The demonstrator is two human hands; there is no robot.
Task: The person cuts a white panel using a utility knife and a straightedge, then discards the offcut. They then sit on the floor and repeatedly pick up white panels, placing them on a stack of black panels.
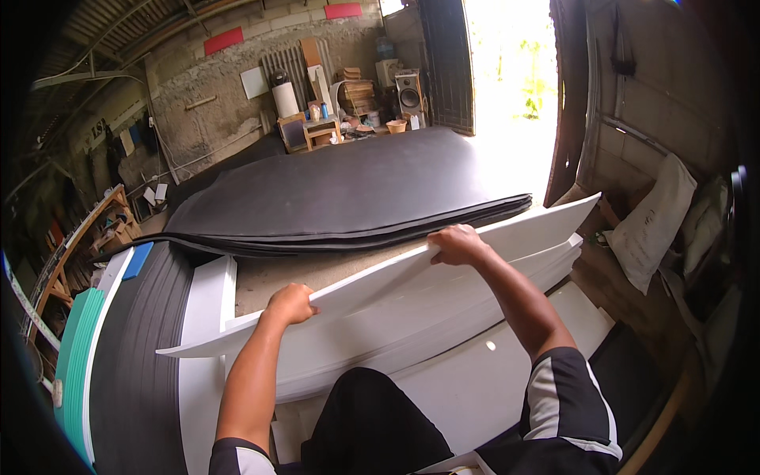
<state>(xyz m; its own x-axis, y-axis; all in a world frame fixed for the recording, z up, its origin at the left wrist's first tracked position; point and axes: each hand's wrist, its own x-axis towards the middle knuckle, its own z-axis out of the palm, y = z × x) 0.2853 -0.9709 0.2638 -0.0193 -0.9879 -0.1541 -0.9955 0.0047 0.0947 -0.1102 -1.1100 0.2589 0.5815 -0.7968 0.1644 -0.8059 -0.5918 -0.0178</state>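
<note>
A long white sheet (372,289) is held up on its edge across the front of me, bending a little along its length. My left hand (290,304) grips its upper edge left of the middle, with the fingertips hidden behind it. Farther right, my right hand (457,245) is closed over the same edge. Below and behind this sheet lies a stack of similar white sheets (443,332), close to my knee. The held sheet's left end sticks out past the stack, and its right end rises above it.
Large black sheets (340,186) lie piled beyond my hands. Dark strips (142,348) and teal sheets (79,348) are stacked at the left. A white sack (653,222) leans at the right, near the open doorway (511,87). A loudspeaker (408,96) stands at the back wall.
</note>
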